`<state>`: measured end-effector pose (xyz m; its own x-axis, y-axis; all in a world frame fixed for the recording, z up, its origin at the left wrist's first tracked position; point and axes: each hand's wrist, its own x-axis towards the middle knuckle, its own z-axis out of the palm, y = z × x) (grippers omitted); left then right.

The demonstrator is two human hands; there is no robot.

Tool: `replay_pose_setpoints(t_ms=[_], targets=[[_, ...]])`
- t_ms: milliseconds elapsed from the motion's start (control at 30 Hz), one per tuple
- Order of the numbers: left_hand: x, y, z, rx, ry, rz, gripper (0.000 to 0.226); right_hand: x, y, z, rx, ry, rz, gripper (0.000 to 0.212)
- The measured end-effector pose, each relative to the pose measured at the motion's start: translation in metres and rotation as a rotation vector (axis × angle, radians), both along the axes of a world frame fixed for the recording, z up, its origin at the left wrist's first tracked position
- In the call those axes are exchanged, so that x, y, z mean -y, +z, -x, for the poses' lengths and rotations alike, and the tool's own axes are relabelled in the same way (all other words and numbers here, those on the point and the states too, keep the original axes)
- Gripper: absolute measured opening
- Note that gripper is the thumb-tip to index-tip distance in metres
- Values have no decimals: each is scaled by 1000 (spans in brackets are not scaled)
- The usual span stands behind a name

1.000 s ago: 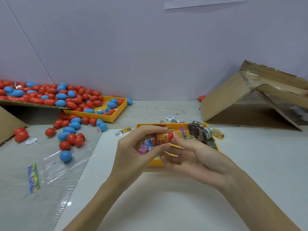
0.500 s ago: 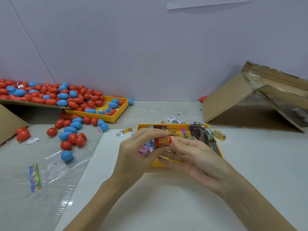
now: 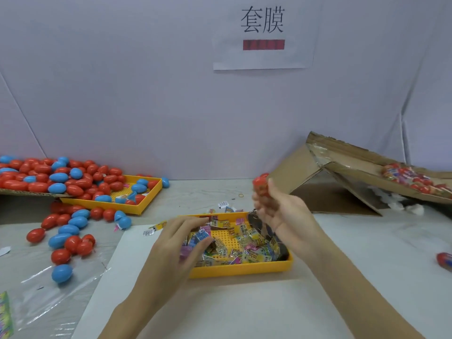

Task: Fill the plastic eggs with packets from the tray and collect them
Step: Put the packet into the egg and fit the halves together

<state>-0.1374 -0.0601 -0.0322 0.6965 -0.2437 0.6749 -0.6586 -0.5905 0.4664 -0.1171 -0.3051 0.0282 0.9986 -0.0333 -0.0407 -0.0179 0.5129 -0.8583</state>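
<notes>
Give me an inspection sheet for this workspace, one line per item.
Surface: pale table with a white sheet in front.
Job's things: yellow packet tray with packets; second yellow tray and heap of red and blue eggs at left; filled eggs in the cardboard box at right.
Clutter: loose eggs, stray packets, clear plastic bag.
Grips: left hand reaches among the packets; right hand holds a red egg raised, blurred.
Cables: nothing seen.
Surroundings: grey wall, paper sign.
</notes>
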Motion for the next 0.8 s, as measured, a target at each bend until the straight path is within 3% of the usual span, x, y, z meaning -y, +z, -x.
replay_pose_setpoints(t_ms=[100,200,267,433,700,800], targets=[[1,1,-2,25,22,-38,24,48,44,-27,54,-77,-548,35],[2,0,0,8,-9,-72,29,70,53,-38,71,-36,-612,58],[0,2,0,-11,-3,-80,31,67,35,-34,14,14,-434,59],[-1,3,-4,-103,95,-25,26,23,-12,-8,-63,87,10,35],[-47,-2,-50,-359,443,413,9,-34,-42,25,322,31,738,34],[-88,7,-98,-403,620,331,17,-44,-48,29,418,14,923,27]])
